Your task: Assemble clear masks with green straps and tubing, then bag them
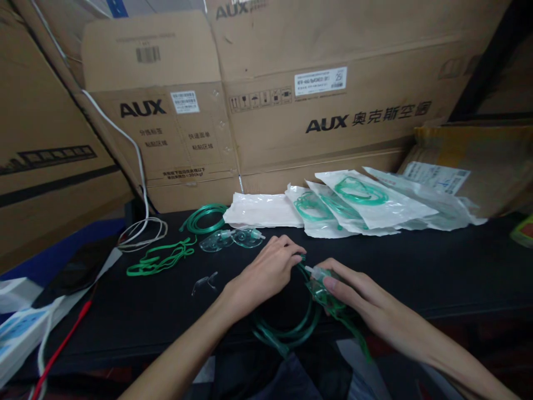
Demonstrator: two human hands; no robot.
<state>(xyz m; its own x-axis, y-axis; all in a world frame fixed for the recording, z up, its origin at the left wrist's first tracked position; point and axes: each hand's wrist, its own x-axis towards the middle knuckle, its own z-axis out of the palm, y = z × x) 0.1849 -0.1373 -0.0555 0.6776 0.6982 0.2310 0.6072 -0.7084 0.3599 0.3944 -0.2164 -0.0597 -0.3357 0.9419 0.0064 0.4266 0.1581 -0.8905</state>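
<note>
My left hand (272, 266) pinches the end of a green tube (287, 336), whose coil hangs in loops at the table's front edge. Facing it, my right hand (347, 286) is closed round a clear green oxygen mask (320, 289), its pale connector pointing toward the tube end. A small gap seems to lie between connector and tube. From the mask a green elastic strap (356, 333) dangles below my right hand. Beyond my left hand lie two more clear masks (233, 239), a coiled green tube (204, 218) and a bunch of green elastic straps (162, 258).
White pouches (360, 200) with green tubing inside lie along the back, beside a stack of white pouches (264, 210). Small clear plastic pieces (205, 283) rest left of my forearm. Large cardboard boxes (275, 133) wall off the back. Cables and a power strip (25, 333) occupy the left.
</note>
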